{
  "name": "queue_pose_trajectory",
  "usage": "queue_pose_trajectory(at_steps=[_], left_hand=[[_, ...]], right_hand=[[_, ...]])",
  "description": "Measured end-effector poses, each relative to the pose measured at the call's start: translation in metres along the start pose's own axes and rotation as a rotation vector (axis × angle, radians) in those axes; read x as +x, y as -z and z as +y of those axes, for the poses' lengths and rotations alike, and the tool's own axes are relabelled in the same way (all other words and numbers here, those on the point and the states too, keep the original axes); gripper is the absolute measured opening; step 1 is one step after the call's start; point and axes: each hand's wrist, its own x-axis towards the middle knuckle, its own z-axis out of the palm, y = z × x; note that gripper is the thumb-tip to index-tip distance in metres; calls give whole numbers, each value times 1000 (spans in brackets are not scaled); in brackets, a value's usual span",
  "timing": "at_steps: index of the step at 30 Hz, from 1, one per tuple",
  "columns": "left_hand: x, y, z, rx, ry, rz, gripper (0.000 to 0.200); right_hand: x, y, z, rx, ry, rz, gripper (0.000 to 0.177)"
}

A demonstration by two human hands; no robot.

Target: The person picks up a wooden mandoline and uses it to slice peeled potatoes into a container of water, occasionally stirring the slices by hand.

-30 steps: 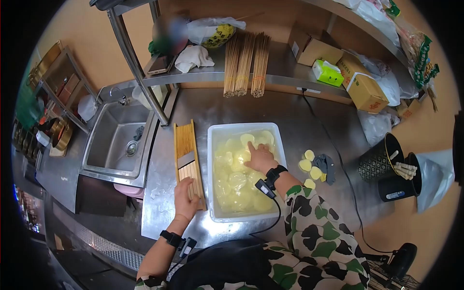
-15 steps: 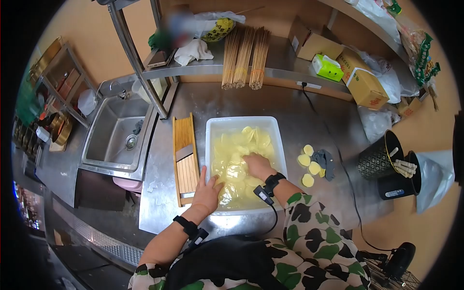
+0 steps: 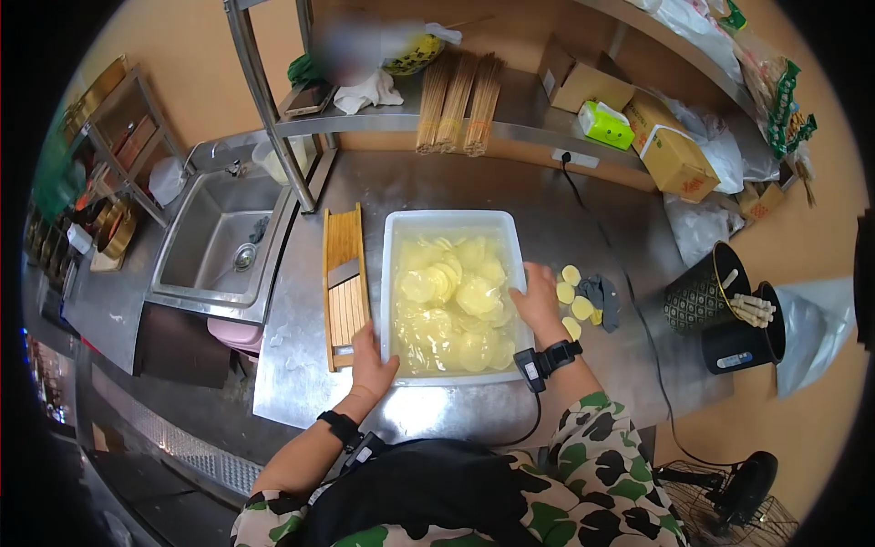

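A white plastic tub (image 3: pixel 448 216) stands on the steel counter, holding water and many thin pale-yellow round slices (image 3: pixel 456 296), which look like potato. My left hand (image 3: pixel 369 365) grips the tub's left side near the front, thumb at the rim. On the opposite side, my right hand (image 3: pixel 540 301) holds the right rim, thumb over the edge and fingers outside. A wooden slicer board with a metal blade (image 3: pixel 344 273) lies along the tub's left side, close to my left fingers. Several yellow round pieces (image 3: pixel 565 294) lie right of my right hand, beside a dark grey cloth (image 3: pixel 598 301).
A steel sink (image 3: pixel 214 242) is at left. Bundles of thin sticks (image 3: pixel 460 100), cardboard boxes (image 3: pixel 674 164) and a green tissue pack (image 3: pixel 605 125) sit on the shelf. Black bins (image 3: pixel 706 287) stand at right, near a black cable (image 3: pixel 629 283). A fan (image 3: pixel 747 488) is lower right.
My right hand has come out of the water and moved right to the tub's rim. My left hand has shifted to the left side. The slices are spread differently in the tub.
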Motion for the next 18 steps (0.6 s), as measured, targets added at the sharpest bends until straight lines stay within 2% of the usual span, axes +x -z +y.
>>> queue_pose_trajectory(at_steps=[1,4,7,8,10,13,14,16,18], left_hand=[[-4,-5,-21,-108,108,-21,56],[-29,16,17,-574,484,-185,38],[-32,25,-11,-622,525,86,25],[-30,29,-19,-621,575,176,15],[-27,29,-58,-493,467,143,15],[-4,32,-96,-499,402,232,16],[8,34,-112,-474,316,256,16],[26,59,-83,-767,507,195,23],[30,72,-52,-872,567,229,24]], right_hand=[[-12,-8,16,-85,-1,-64,52],[-41,-31,41,308,-456,-578,48],[-45,-21,24,286,-547,-562,44],[-49,-22,23,306,-531,-567,46],[-55,-22,26,340,-502,-570,50],[-73,-22,18,327,-507,-531,49],[-79,-20,13,360,-527,-522,48],[-91,-15,1,427,-564,-511,47],[-103,-14,-5,476,-594,-547,48]])
